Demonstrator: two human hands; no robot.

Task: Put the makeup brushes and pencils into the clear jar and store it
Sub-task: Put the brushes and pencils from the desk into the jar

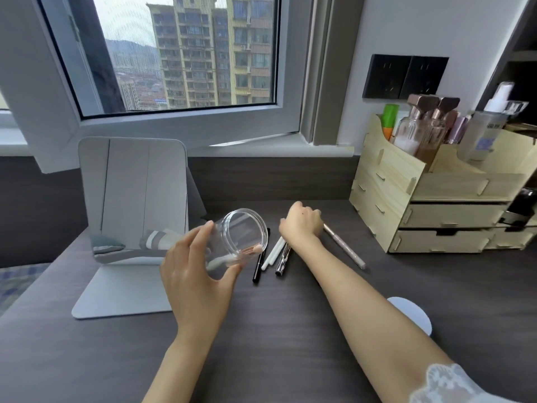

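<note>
My left hand point(194, 274) holds the clear jar point(238, 237) tilted, its mouth facing right; a small pink-tipped brush point(250, 251) lies inside it. On the dark desk right of the jar lie a black pencil point(259, 264), two white pencils point(273, 253) and a silver one point(283, 258). My right hand point(300, 225) rests knuckles-up over their far ends, fingers curled down; what it grips is hidden. A long pale pink brush point(344, 247) lies on the desk, running out from under that hand to the right.
A standing mirror point(133, 193) is at the left, just behind the jar. A wooden drawer organizer point(430, 205) with bottles on top stands at the right. A round white lid point(412, 314) lies beside my right forearm. The window sill runs along the back.
</note>
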